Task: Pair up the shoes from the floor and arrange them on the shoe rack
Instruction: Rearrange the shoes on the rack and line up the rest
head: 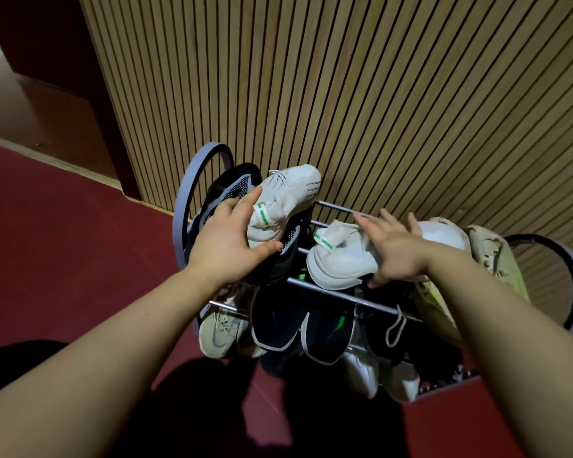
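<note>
A shoe rack (325,287) with metal bars and round grey end rings stands against the slatted wall. On its top tier, my left hand (227,242) holds the heel of a white knit sneaker (288,196) with a green-lettered tab, tilted up over a dark mesh shoe (232,190). My right hand (396,251) lies with spread fingers on the matching white sneaker (338,259), thumb under its side. A beige camouflage shoe (490,256) sits to the right. Lower tiers hold a pale beige sneaker (219,332), black shoes (275,322) and white shoes (361,371).
The wooden slatted wall (344,94) is right behind the rack. Red floor (63,242) spreads to the left and in front. A dark red doorway frame (80,77) stands at the far left. My shadow falls on the floor below the rack.
</note>
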`<state>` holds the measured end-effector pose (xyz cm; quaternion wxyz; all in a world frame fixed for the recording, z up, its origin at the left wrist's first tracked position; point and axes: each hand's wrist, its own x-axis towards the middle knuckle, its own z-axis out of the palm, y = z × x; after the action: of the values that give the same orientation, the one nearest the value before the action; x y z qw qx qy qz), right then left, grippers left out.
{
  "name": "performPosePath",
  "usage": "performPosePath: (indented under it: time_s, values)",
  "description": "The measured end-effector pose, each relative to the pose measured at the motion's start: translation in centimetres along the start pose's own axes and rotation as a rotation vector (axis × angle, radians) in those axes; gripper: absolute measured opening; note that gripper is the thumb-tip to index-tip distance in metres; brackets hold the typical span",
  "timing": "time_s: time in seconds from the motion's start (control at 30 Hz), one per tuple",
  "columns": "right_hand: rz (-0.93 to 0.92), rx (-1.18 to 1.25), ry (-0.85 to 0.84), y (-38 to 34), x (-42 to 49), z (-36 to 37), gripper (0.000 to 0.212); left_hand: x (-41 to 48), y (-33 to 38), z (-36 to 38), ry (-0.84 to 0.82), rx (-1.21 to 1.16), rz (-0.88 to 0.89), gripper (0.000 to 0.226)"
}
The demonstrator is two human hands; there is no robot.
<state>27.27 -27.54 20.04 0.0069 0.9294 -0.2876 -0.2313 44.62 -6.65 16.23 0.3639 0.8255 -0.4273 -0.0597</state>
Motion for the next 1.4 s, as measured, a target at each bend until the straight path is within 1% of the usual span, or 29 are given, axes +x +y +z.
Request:
performPosePath:
  time_s: [0.07, 0.1, 0.23, 0.27, 0.33, 0.4, 0.43, 0.47, 0.5, 0.57, 0.6, 0.63, 0.67, 0.7, 0.73, 0.77, 0.83, 0.93, 1.0, 1.07, 1.13, 1.17, 1.2, 1.3, 1.4]
  values:
    - [-0.065, -0.034, 0.025, -0.8, -0.1, -0.1, 0.119, 0.0, 0.1, 0.0, -0.008, 0.002, -0.001, 0.091]
    - [-0.102, -0.054, 0.050, -1.1, -0.3, -0.1, 0.114, 0.1, 0.1, -0.1, -0.017, 0.003, -0.007, 0.091]
    - [-0.326, -0.236, 0.214, -0.5, -1.8, -0.6, 0.074, 0.2, 0.6, -0.3, -0.052, 0.046, -0.021, 0.090]
    - [-0.374, -0.287, 0.236, -0.2, -2.1, -0.7, 0.066, 0.3, 0.7, -0.3, -0.057, 0.060, -0.023, 0.089]
    - [-0.395, -0.348, 0.231, 0.0, -2.6, -0.7, 0.056, 0.4, 0.8, -0.4, -0.060, 0.083, -0.024, 0.089]
    - [-0.328, -0.346, 0.150, -0.1, -3.0, -0.4, 0.057, 0.6, 0.8, -0.4, -0.059, 0.094, -0.022, 0.088]
    - [-0.279, -0.266, 0.101, -0.3, -3.4, -0.4, 0.061, 0.7, 0.8, -0.4, -0.060, 0.100, -0.020, 0.088]
    - [-0.227, -0.103, 0.079, -0.5, -3.9, -0.6, 0.062, 0.7, 0.9, -0.4, -0.060, 0.111, -0.014, 0.088]
    - [-0.178, 0.103, 0.098, -0.8, -4.3, -0.8, 0.058, 0.8, 0.9, -0.4, -0.061, 0.127, -0.007, 0.088]
    - [-0.089, 0.487, 0.217, -2.0, -5.0, -0.3, 0.045, 0.9, 1.0, -0.4, -0.061, 0.163, 0.013, 0.088]
    - [-0.028, 0.614, 0.253, -3.1, -5.1, 0.3, 0.044, 1.1, 1.0, -0.4, -0.070, 0.178, 0.022, 0.088]
    - [0.038, 0.689, 0.249, -4.5, -5.2, 1.2, 0.050, 1.2, 1.0, -0.4, -0.083, 0.185, 0.024, 0.089]
    - [0.098, 0.686, 0.216, -6.0, -5.1, 2.3, 0.061, 1.3, 1.0, -0.5, -0.098, 0.187, 0.020, 0.091]
    - [0.144, 0.614, 0.186, -7.3, -5.0, 3.5, 0.070, 1.4, 1.1, -0.6, -0.112, 0.187, 0.011, 0.094]
    - [0.181, 0.524, 0.205, -8.3, -4.7, 4.5, 0.074, 1.5, 1.1, -0.6, -0.122, 0.189, 0.003, 0.097]
    - [0.218, 0.461, 0.271, -8.9, -4.3, 5.2, 0.072, 1.7, 1.2, -0.6, -0.131, 0.188, -0.004, 0.100]
    - [0.270, 0.424, 0.389, -8.8, -3.9, 5.7, 0.061, 1.9, 1.4, -0.6, -0.151, 0.171, -0.020, 0.104]
    - [0.277, 0.413, 0.418, -8.5, -3.6, 6.0, 0.054, 2.0, 1.8, -0.7, -0.207, 0.111, -0.055, 0.104]
    - [0.321, 0.400, 0.418, -7.9, -3.6, 6.3, 0.054, 2.1, 1.8, -0.7, -0.218, 0.050, -0.070, 0.093]
    - [0.447, 0.438, 0.450, -6.1, -3.6, 6.4, 0.054, 2.1, 1.7, -0.4, -0.206, 0.021, -0.069, 0.080]
    - [0.570, 0.530, 0.493, -4.1, -3.7, 6.4, 0.055, 2.0, 1.7, -0.1, -0.203, 0.042, -0.058, 0.075]
    - [0.593, 0.562, 0.494, -3.7, -3.7, 6.4, 0.055, 1.9, 1.7, 0.0, -0.200, 0.054, -0.050, 0.074]
    - [0.592, 0.551, 0.479, -3.7, -3.6, 6.4, 0.055, 1.9, 1.6, 0.0, -0.196, 0.055, -0.045, 0.074]
    - [0.569, 0.413, 0.462, -5.3, -3.2, 6.7, 0.052, 1.8, 1.3, -0.1, -0.191, 0.036, -0.051, 0.073]
    - [0.542, 0.401, 0.469, -5.0, -3.2, 6.7, 0.055, 1.5, 1.3, 0.0, -0.156, 0.078, -0.023, 0.070]
